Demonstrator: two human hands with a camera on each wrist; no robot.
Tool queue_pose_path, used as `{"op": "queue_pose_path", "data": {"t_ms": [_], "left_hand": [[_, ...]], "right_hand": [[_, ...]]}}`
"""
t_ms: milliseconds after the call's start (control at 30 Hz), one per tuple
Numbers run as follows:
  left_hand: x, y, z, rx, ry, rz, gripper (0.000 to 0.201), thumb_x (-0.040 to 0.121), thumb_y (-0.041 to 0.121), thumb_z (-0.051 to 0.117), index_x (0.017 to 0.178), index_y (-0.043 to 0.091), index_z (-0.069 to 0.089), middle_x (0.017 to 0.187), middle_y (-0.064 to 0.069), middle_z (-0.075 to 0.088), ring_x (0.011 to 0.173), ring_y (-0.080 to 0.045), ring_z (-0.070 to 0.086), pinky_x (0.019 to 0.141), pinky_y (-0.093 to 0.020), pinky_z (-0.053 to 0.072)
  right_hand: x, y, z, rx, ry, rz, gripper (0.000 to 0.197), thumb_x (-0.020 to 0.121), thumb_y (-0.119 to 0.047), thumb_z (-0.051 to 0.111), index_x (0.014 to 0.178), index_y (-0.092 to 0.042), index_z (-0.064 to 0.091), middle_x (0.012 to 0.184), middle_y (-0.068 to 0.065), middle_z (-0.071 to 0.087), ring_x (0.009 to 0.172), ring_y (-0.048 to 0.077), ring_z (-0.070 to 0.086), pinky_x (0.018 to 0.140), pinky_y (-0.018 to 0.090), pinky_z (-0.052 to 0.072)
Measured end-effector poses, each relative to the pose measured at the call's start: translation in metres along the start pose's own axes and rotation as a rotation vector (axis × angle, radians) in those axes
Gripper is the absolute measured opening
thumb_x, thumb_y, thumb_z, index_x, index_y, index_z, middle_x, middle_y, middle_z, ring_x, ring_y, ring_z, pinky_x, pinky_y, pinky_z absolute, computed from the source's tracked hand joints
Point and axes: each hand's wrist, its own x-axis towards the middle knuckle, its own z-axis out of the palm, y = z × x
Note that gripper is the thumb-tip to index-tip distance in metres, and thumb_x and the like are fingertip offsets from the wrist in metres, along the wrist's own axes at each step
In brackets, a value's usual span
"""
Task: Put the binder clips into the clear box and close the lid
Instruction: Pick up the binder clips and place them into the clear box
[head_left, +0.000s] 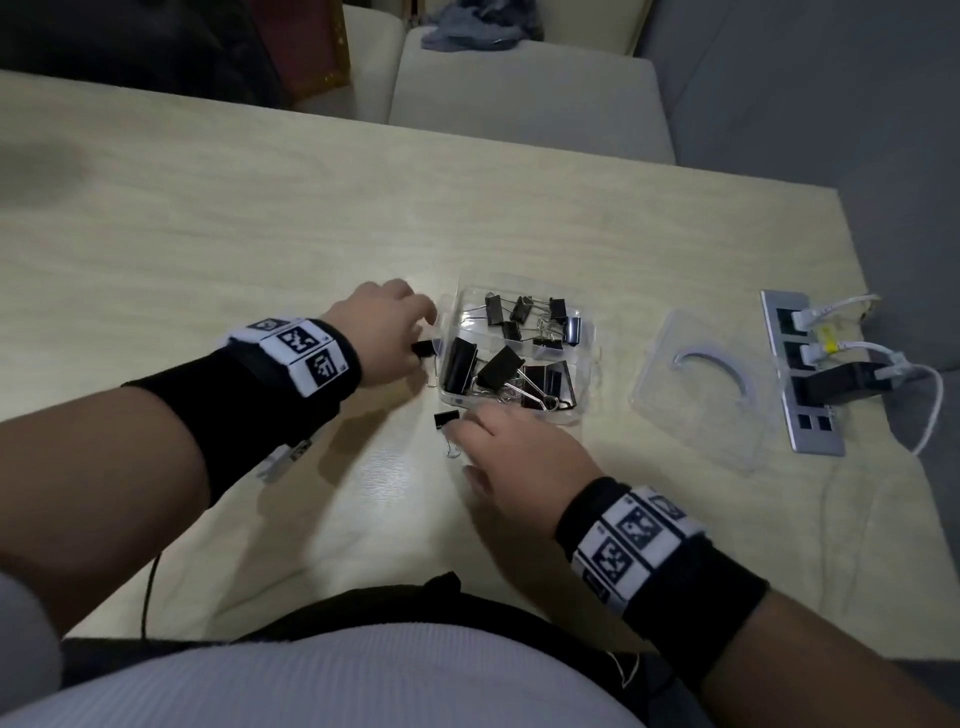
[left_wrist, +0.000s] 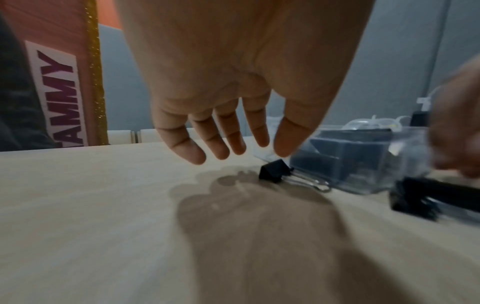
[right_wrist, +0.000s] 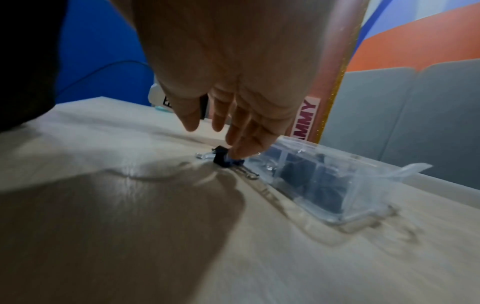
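Observation:
A clear box (head_left: 586, 364) with its top off holds several black binder clips (head_left: 501, 366). Its clear lid (head_left: 693, 415) lies flat on the table to the right. One small black clip (head_left: 424, 348) lies against the box's left side; my left hand (head_left: 423, 338) hovers over it with relaxed fingers, the thumb just above the clip (left_wrist: 275, 170) in the left wrist view. A second small clip (head_left: 447, 419) lies in front of the box. My right hand (head_left: 465, 449) has its fingertips on that clip (right_wrist: 221, 159), thumb apart from it.
A metal socket panel (head_left: 800, 415) with white plugs and cables is set in the table right of the lid. Pale chairs (head_left: 524, 98) stand beyond the far edge. A thin black cable (head_left: 150, 587) hangs at the near left edge.

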Motion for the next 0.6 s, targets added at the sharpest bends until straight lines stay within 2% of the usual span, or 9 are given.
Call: {"op": "queue_pose_path", "data": {"t_ms": [33, 100, 200, 267, 367, 433, 500, 567, 600], "left_hand": [[-0.003, 0.002, 0.003, 0.020, -0.032, 0.024, 0.047, 0.081, 0.029, 0.060, 0.126, 0.023, 0.053, 0.126, -0.007, 0.052, 0.111, -0.030, 0.051, 0.093, -0.048, 0.048], [-0.007, 0.004, 0.006, 0.044, -0.071, 0.047, 0.049, 0.081, 0.029, 0.059, 0.128, 0.020, 0.052, 0.125, -0.007, 0.053, 0.111, -0.030, 0.052, 0.093, -0.046, 0.049], [-0.008, 0.006, 0.008, 0.072, -0.085, 0.055, 0.043, 0.080, 0.030, 0.061, 0.123, 0.022, 0.058, 0.117, -0.007, 0.056, 0.105, -0.030, 0.056, 0.089, -0.041, 0.050], [-0.008, 0.006, 0.007, 0.092, -0.104, 0.056, 0.037, 0.078, 0.031, 0.063, 0.114, 0.022, 0.061, 0.109, -0.006, 0.057, 0.099, -0.029, 0.061, 0.083, -0.038, 0.052], [-0.007, 0.008, 0.007, 0.110, -0.146, 0.033, 0.028, 0.078, 0.034, 0.064, 0.101, 0.018, 0.062, 0.100, -0.004, 0.055, 0.091, -0.027, 0.061, 0.077, -0.035, 0.051], [-0.008, 0.008, 0.012, 0.057, -0.128, 0.007, 0.041, 0.074, 0.040, 0.068, 0.108, 0.020, 0.058, 0.100, -0.001, 0.054, 0.090, -0.024, 0.059, 0.079, -0.036, 0.052], [-0.008, 0.009, 0.018, 0.007, -0.097, -0.004, 0.055, 0.073, 0.043, 0.072, 0.118, 0.020, 0.051, 0.106, -0.003, 0.056, 0.095, -0.025, 0.059, 0.083, -0.036, 0.051], [-0.009, 0.012, 0.022, 0.002, -0.089, 0.003, 0.053, 0.075, 0.037, 0.070, 0.121, 0.018, 0.052, 0.110, -0.006, 0.057, 0.099, -0.027, 0.060, 0.084, -0.035, 0.049], [-0.008, 0.014, 0.022, 0.003, -0.098, 0.004, 0.046, 0.076, 0.033, 0.070, 0.117, 0.017, 0.056, 0.109, -0.007, 0.058, 0.096, -0.027, 0.060, 0.081, -0.035, 0.049]], "right_hand": [[0.002, -0.001, 0.004, -0.028, -0.013, 0.014, 0.048, 0.092, -0.025, 0.052, 0.138, -0.023, 0.040, 0.138, 0.004, 0.047, 0.117, 0.030, 0.048, 0.088, 0.043, 0.050], [0.007, -0.003, 0.009, -0.097, -0.008, 0.032, 0.052, 0.092, -0.026, 0.053, 0.141, -0.026, 0.036, 0.141, 0.005, 0.044, 0.114, 0.034, 0.049, 0.084, 0.045, 0.051], [0.012, -0.011, 0.014, -0.195, -0.003, 0.061, 0.042, 0.082, -0.016, 0.065, 0.123, -0.019, 0.055, 0.120, 0.009, 0.057, 0.089, 0.036, 0.058, 0.061, 0.039, 0.050], [0.013, -0.011, 0.014, -0.213, 0.013, 0.079, 0.035, 0.074, -0.003, 0.066, 0.108, -0.012, 0.059, 0.106, 0.012, 0.058, 0.080, 0.037, 0.058, 0.051, 0.035, 0.039], [0.010, -0.006, 0.016, -0.137, 0.001, 0.091, 0.035, 0.081, 0.005, 0.054, 0.112, -0.011, 0.050, 0.112, 0.016, 0.049, 0.093, 0.037, 0.052, 0.055, 0.037, 0.036], [0.006, -0.003, 0.016, -0.116, -0.005, 0.115, 0.036, 0.086, 0.004, 0.049, 0.117, -0.014, 0.046, 0.120, 0.013, 0.044, 0.100, 0.037, 0.048, 0.057, 0.036, 0.037], [0.005, -0.003, 0.016, -0.093, -0.012, 0.156, 0.035, 0.089, -0.003, 0.049, 0.119, -0.019, 0.044, 0.124, 0.009, 0.041, 0.104, 0.036, 0.046, 0.059, 0.038, 0.039], [0.006, -0.004, 0.015, -0.076, -0.051, 0.194, 0.029, 0.092, -0.013, 0.051, 0.119, -0.021, 0.044, 0.125, 0.008, 0.040, 0.108, 0.036, 0.043, 0.064, 0.041, 0.043], [0.006, -0.004, 0.015, -0.073, -0.073, 0.208, 0.027, 0.092, -0.014, 0.051, 0.118, -0.021, 0.044, 0.124, 0.008, 0.040, 0.108, 0.036, 0.042, 0.066, 0.042, 0.044]]}}
